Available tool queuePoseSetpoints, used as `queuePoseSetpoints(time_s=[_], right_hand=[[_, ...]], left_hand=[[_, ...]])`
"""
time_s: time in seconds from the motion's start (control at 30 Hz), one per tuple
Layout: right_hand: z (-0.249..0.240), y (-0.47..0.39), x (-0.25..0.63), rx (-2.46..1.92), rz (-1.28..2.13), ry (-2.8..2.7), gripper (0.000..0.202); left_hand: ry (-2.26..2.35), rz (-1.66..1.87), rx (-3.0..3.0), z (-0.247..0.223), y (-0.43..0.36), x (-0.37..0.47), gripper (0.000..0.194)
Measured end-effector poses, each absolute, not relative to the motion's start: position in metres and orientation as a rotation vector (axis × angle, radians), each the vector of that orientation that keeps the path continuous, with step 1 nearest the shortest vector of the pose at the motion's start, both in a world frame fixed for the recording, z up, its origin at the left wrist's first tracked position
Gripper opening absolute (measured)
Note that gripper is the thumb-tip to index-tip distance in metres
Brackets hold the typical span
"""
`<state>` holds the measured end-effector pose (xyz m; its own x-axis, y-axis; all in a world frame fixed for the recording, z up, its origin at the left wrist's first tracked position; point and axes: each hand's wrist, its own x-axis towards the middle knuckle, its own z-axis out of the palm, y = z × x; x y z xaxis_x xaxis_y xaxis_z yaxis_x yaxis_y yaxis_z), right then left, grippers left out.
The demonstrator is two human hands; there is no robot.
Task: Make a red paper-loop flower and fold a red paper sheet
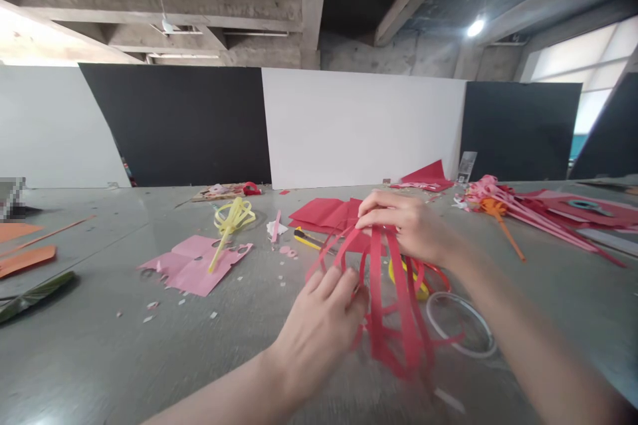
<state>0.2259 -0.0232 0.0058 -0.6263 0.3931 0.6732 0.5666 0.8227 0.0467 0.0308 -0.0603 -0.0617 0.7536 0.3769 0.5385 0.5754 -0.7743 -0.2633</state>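
Left hand (321, 320): curled at red strips (377, 292), grip unclear | Right hand (409, 220): I pinch their top | Judged: shaping; next needs steadiness

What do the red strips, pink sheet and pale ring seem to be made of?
Red strips: probably matte paper; thin, flat, bending into curves.
Pink sheet: likely matte paper too, creased and with cut-out gaps.
Pale ring: perhaps smooth plastic, maybe clear tape; it looks translucent, but I can't be sure.
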Motion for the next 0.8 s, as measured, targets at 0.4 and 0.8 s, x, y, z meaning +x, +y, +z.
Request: queuePoseSetpoints(time_s=[0.4, 0.8], right_hand=[[0.007, -0.023, 0.227, -0.704, -0.397, -2.313, 0.023], [0.007, -0.020, 0.230, -0.732, -0.418, -2.282, 0.022]], left_hand=[[-1.629, -0.789, -3.535, -0.077, -0.077, 0.046, 0.018], [-1.713, -1.062, -3.576, -0.051, -0.051, 0.030, 0.014]])
